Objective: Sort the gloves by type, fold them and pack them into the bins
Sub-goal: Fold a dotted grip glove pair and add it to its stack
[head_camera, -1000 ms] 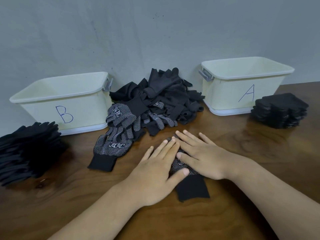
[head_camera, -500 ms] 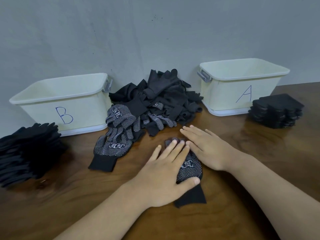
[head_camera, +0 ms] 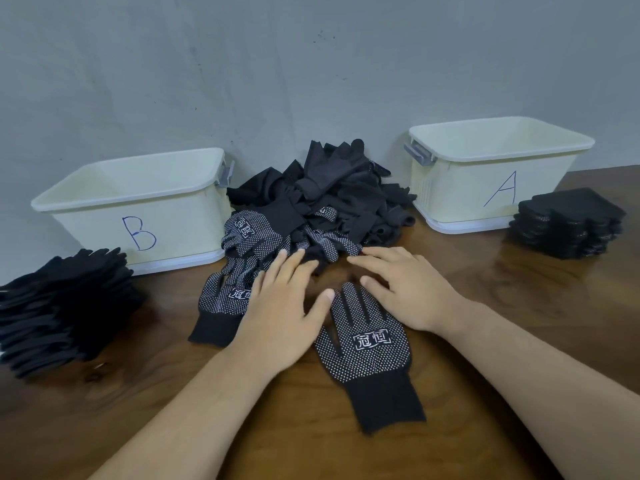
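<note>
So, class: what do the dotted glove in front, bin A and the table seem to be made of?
Dotted glove: matte black fabric, likely knit, lying limp; the white dots are probably rubbery. Bin A: cream plastic, by its smooth moulded rim. Table: glossy wood or veneer; grain and reflections show.

Grey wall (head_camera: 242, 64) behind wood table (head_camera: 519, 306)
</note>
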`<state>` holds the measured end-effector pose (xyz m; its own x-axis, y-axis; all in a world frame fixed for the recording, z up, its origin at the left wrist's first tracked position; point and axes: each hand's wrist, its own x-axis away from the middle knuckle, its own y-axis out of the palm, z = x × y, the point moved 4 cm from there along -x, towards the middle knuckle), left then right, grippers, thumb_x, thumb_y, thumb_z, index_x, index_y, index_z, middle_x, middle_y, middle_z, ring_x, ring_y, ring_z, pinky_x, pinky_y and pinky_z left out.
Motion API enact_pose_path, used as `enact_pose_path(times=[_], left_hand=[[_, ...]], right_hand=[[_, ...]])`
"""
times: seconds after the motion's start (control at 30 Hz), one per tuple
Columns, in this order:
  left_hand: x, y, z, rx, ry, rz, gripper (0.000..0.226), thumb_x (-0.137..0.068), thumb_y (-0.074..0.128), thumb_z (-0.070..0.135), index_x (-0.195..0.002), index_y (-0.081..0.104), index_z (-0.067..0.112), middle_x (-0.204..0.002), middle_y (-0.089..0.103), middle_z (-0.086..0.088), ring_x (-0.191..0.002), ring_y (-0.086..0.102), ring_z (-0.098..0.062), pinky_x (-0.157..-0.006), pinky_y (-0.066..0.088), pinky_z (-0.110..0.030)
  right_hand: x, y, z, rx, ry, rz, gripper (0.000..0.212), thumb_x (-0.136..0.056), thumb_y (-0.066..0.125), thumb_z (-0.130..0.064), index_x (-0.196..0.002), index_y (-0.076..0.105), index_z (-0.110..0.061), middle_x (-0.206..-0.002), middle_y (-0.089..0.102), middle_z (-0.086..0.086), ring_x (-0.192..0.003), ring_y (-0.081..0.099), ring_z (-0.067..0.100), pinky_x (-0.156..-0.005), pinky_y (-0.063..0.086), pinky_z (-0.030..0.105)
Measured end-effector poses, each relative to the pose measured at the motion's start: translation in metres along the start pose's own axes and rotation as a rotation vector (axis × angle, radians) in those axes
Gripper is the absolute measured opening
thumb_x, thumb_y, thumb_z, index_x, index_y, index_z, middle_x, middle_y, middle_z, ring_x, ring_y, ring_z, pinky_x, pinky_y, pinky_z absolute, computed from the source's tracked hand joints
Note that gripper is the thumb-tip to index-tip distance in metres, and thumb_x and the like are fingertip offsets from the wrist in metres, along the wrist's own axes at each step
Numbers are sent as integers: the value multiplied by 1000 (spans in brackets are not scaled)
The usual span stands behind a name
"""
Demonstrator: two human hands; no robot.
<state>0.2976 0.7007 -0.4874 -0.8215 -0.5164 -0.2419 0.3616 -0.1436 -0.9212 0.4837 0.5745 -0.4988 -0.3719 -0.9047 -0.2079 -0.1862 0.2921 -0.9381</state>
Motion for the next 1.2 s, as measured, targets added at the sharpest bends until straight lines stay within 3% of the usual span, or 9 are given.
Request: enact_pose_path(times=[0.23, 0.47, 0.6, 0.7, 0.8, 0.87, 0.97, 1.1, 1.2], left_hand=[[-2, 15, 0, -86, -16, -153, 72, -104, 20, 72, -168, 13, 40, -176, 2, 21, -161, -11, -5, -132, -6, -47], [-2, 18, -2, -93, -37, -182, 75, -103, 16, 73, -169, 13, 38, -175, 3, 23, -162, -9, -4, -132, -5, -48], [-1, 18, -3, -87, -34, -181, 74, -103, 15, 72, -169, 12, 38, -175, 3, 23, -162, -9, -4, -132, -7, -47], [-2, 18, -3, -71, -27, -175, 72, -104, 17, 70, -169, 14, 37, -175, 6, 22, -162, -7, -5, -132, -7, -47], [1, 14, -5, -41, -26, -150, 66, -106, 27, 65, -166, 25, 37, -174, 18, 19, -162, 1, -4, -132, -5, -44], [1, 11, -5, -2, -39, -101, 56, -107, 35, 60, -158, 40, 38, -167, 33, 19, -160, 12, -4, -133, -1, -43], [-1, 4, -3, 70, -65, 18, 36, -105, 45, 55, -135, 53, 36, -140, 54, 20, -145, 38, -6, -132, 12, -42], [5, -1, 8, 111, -11, 83, 43, -98, 47, 66, -128, 52, 35, -124, 49, 22, -129, 45, -6, -125, 26, -43], [11, 3, 25, 7, 159, 13, 62, -88, 45, 84, -128, 56, 38, -126, 45, 22, -132, 40, -5, -127, 21, -47]], right_hand=[[-20, -4, -7, -106, 55, 173, 38, -112, 44, -36, -146, 61, -34, -145, 59, -17, -133, 49, 9, -110, 45, 43], [-2, -28, -12, -410, -29, 391, 33, -110, 53, -16, -136, 72, -27, -134, 66, -19, -129, 58, 2, -113, 46, 28], [14, -47, -21, -542, -113, 479, 24, -106, 63, -9, -120, 78, -20, -121, 72, -15, -121, 67, 11, -105, 50, 27], [17, -57, -18, -567, -69, 533, 12, -103, 69, -18, -93, 76, -19, -93, 72, -9, -94, 69, 14, -85, 53, 32], [17, -55, -6, -463, 30, 448, 36, -104, 66, -39, -74, 59, -20, -67, 59, -3, -66, 56, 13, -65, 48, 39], [16, -49, 0, -348, 82, 371, 48, -104, 59, -54, -72, 54, -18, -63, 57, -1, -61, 55, 15, -63, 50, 43], [14, -45, 6, -302, 186, 392, 42, -102, 58, -55, -76, 58, -23, -66, 64, -6, -64, 62, 12, -67, 55, 41], [8, -31, 9, -469, 247, 296, 11, -97, 72, -44, -106, 72, -36, -99, 73, -21, -93, 67, -4, -87, 57, 26], [4, -18, 6, -470, 202, 155, 48, -93, 77, -47, -138, 64, -37, -130, 69, -22, -119, 62, -3, -105, 48, 23]])
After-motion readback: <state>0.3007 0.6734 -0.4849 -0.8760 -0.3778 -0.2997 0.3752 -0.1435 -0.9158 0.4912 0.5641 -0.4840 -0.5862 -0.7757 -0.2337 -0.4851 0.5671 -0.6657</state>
